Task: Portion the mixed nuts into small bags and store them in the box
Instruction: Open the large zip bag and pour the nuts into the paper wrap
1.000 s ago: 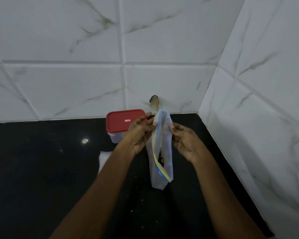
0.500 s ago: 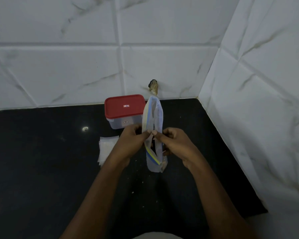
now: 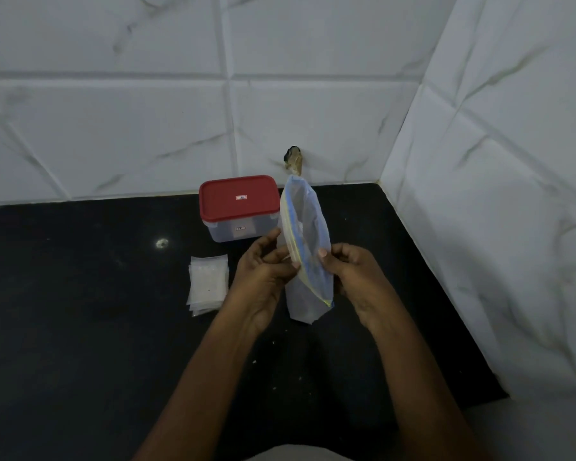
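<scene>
A translucent zip bag (image 3: 308,227) with a blue and yellow seal strip is held above the black counter (image 3: 80,327), mouth toward me. My left hand (image 3: 263,271) pinches the bag's left edge at the seal. My right hand (image 3: 353,271) pinches the right edge with thumb and fingers. The two sides are pulled slightly apart. What is inside the bag is hard to make out. A clear plastic box (image 3: 239,209) with a red lid stands shut behind my left hand. A stack of small clear bags (image 3: 208,284) lies flat to the left.
White marble tiled walls (image 3: 479,194) meet in a corner at the back right. A small dark hole (image 3: 293,159) shows in the back wall above the box. Small crumbs (image 3: 273,342) dot the counter near my forearms.
My hands have spread apart, opening the bag's mouth wider than half a second ago. The view has tilted down, showing more counter and the stack of small bags.
</scene>
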Motion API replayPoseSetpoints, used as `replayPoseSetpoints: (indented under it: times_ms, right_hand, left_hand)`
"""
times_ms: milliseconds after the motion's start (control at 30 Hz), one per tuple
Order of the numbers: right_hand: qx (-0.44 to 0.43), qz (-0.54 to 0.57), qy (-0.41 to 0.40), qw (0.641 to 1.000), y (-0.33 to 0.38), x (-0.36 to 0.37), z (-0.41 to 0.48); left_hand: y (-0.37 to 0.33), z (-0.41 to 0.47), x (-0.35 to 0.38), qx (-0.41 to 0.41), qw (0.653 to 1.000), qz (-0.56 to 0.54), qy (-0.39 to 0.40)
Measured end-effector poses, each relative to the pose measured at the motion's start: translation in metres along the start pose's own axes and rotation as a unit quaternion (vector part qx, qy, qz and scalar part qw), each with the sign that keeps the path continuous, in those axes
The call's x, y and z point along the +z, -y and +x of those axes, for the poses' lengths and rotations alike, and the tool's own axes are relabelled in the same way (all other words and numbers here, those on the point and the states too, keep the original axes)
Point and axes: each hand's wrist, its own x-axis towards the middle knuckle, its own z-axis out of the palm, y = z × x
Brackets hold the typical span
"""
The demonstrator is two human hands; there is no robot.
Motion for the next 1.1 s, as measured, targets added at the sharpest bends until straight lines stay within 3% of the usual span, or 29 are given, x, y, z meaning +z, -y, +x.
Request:
replayPoseSetpoints:
  times_ms: [100,167,267,367,467,667,800,967,1100]
  right_hand:
    - [0.047,0.233,0.002,0.971,-0.007,0.002,0.002]
    - [0.04,0.256,0.006,0.966,-0.009,0.0,-0.001]
    - [0.015,0.215,-0.005,0.976,-0.012,-0.003,-0.005]
    - [0.001,0.195,-0.032,0.98,-0.014,-0.003,-0.008]
    - [0.003,0.196,-0.034,0.98,-0.014,0.0,-0.015]
    - [0.029,-0.003,-0.004,1.0,-0.009,-0.011,-0.038]
    - [0.055,-0.017,-0.004,0.998,-0.01,-0.012,-0.046]
    - [0.063,0.204,-0.003,0.977,-0.019,-0.007,-0.048]
    - [0.099,0.464,0.034,0.88,-0.026,0.0,-0.046]
  left_hand:
    - [0.0,0.0,0.005,0.001,0.989,-0.147,-0.033]
    - [0.004,-0.002,0.005,0.007,0.986,-0.159,-0.054]
    - [0.005,-0.014,0.0,-0.002,0.996,0.055,-0.065]
    - [-0.003,-0.025,-0.006,-0.054,0.942,0.331,0.015]
    - [-0.003,-0.031,-0.001,-0.056,0.921,0.38,0.064]
    - [0.009,-0.039,0.002,-0.048,0.96,0.277,-0.012]
    - [0.02,-0.048,0.006,-0.037,0.976,0.213,-0.036]
    - [0.024,-0.051,0.009,-0.065,0.997,-0.019,-0.03]
    - [0.024,-0.053,0.011,-0.126,0.957,-0.262,-0.017]
